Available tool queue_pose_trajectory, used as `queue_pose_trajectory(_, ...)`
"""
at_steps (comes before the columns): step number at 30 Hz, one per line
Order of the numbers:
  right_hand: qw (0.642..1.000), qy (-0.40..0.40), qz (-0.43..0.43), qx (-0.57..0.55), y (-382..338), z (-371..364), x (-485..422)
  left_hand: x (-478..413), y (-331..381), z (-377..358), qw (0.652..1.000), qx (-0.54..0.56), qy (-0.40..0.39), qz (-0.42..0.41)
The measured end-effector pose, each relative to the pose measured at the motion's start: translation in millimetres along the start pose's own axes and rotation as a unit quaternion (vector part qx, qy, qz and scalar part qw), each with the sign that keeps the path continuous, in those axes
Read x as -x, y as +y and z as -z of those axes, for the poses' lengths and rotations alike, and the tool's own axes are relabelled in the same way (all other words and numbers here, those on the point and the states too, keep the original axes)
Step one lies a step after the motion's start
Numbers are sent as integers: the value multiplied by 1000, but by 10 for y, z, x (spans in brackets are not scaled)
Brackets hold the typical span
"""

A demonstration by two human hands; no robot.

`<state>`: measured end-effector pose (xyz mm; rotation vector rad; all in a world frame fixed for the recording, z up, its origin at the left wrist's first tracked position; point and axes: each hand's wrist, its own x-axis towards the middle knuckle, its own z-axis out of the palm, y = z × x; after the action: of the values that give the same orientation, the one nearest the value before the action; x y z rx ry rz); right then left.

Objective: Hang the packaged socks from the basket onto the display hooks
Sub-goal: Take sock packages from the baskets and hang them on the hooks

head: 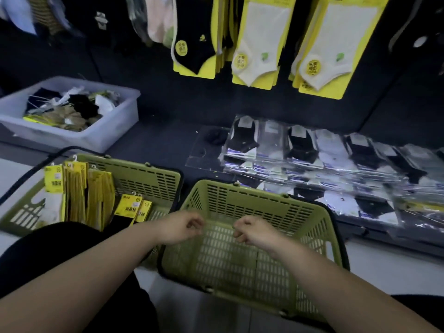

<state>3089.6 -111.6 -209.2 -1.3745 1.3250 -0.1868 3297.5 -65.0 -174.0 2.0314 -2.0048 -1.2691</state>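
Two green plastic baskets stand on the floor. The right basket (249,207) shows only its slotted bottom, with nothing visible inside. The left basket (149,179) holds several yellow-carded sock packs (79,191) standing upright with white hooks on top. My left hand (180,227) and my right hand (252,231) hover over the right basket, fingers curled and pinched, a small gap between them. I cannot make out anything held. On the dark wall above hang yellow-carded black socks (194,37) and white socks (262,42) with more white socks (336,44) beside them.
A white plastic bin (113,131) of loose socks sits at the back left. Stacks of clear-bagged black and white socks (336,159) lie on a low dark ledge at the right. A black cable (31,169) curves past the left basket. My dark-clothed knee (60,241) fills the lower left.
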Motion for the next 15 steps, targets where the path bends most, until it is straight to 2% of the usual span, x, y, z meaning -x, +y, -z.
queue_pose_trajectory(6, 999, -27, 33, -22, -198, -712, -442, -80, -691, 403, 994, -12, 76, 74)
queue_pose_trajectory(10, 997, -47, 56, -8, -372, -1203, -667, -130, -1068, 221, 991, 12, 28, 132)
queue_pose_trajectory(12, 997, -40, 52, 29, -400, -1388, -716, -197, -1072, 97, 991, 27, 9, 130)
queue_pose_trajectory(15, 996, -61, 47, 41, -334, -1560, -673, -278, -1032, 36, 991, 74, 22, 113)
